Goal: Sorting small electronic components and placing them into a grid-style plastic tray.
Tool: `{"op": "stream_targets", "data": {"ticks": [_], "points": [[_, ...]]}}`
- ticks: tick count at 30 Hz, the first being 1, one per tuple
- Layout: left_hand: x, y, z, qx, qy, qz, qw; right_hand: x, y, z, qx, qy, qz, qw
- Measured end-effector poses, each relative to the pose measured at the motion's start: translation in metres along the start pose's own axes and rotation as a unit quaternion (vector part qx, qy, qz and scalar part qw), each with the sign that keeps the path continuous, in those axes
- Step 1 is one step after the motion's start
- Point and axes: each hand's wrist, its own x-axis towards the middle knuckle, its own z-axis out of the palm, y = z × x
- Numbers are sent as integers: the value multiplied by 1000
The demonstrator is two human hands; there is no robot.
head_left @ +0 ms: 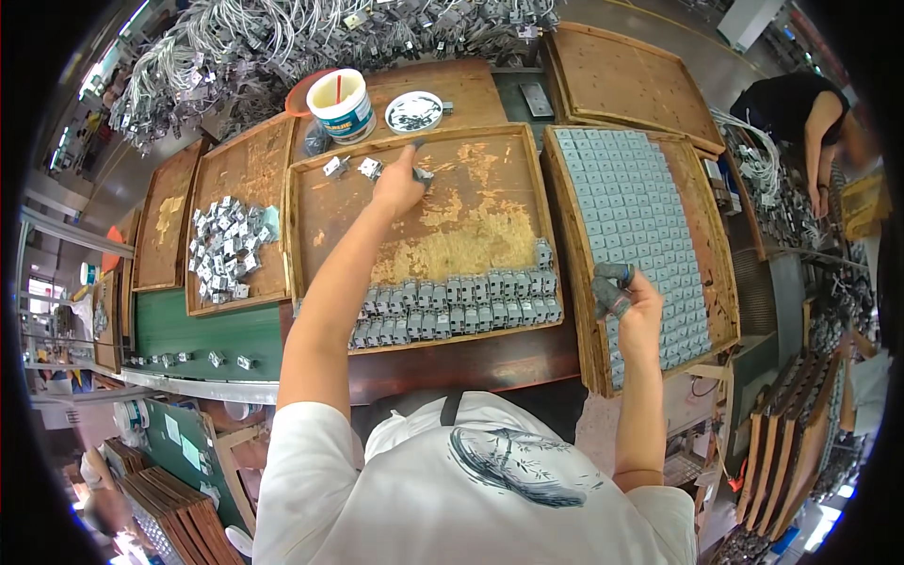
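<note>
The left hand (400, 184) reaches to the far edge of the middle wooden tray (452, 231), fingers closed around a small grey part (423, 175). The right hand (638, 306) pinches a grey block (610, 287) over the right tray (702, 212).

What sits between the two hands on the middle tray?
Head view: between left hand and right hand, bare worn wood of the middle tray, then rows of grey parts.
</note>
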Motion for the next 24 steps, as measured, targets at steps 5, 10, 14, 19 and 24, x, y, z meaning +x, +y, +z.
{"op": "stream_targets", "data": {"ticks": [5,10,14,19,24], "points": [[20,-19,4,108,-41,20,993,-5,0,17,12,5,34,999],[-3,-31,18,75,64,58,993,-10,8,26,36,5,17,999],[-51,1,29,-257,-31,-42,965,-9,21,42,84,-5,-19,996],[-154,58,8,-581,-107,-33,806,-24,-8,52,-59,-102,93,989],[-207,87,-8,-530,-107,100,835,-29,-18,55,-348,-112,-213,906]]}}
